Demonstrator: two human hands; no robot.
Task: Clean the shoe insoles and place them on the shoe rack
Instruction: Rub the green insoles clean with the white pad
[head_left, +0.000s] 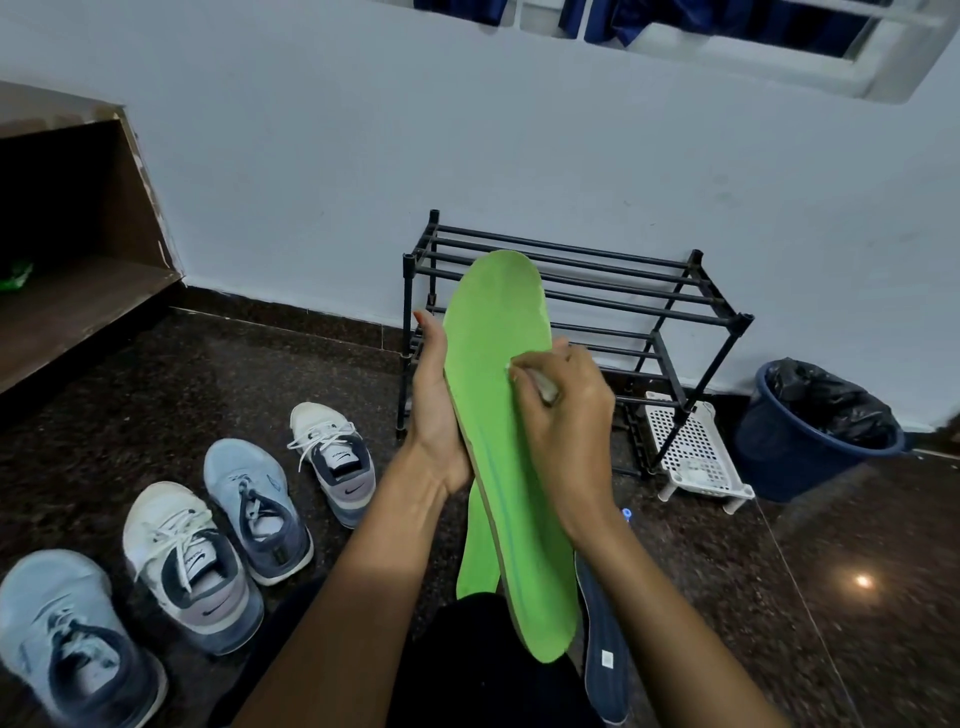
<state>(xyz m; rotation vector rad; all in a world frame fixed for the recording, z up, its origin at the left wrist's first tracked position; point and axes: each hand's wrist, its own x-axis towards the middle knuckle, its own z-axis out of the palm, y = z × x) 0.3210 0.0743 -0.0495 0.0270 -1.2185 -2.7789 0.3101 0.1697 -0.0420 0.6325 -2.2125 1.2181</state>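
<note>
Left hand (434, 410) grips green insole (501, 415) mid-edge; right hand (563, 410) pinches white wipe (540, 382). Insole light, bendy; hold edges.

Left hand (434, 410) holds green insole (501, 415); right hand (563, 410) presses white cloth (545, 387) against it; shoe rack (665, 312) behind.

A home, by the look of it: dark stone floor (208, 374), sneakers (187, 561) lined up, shoe rack (597, 291) against a painted wall (467, 156), lined bin (815, 431).
</note>
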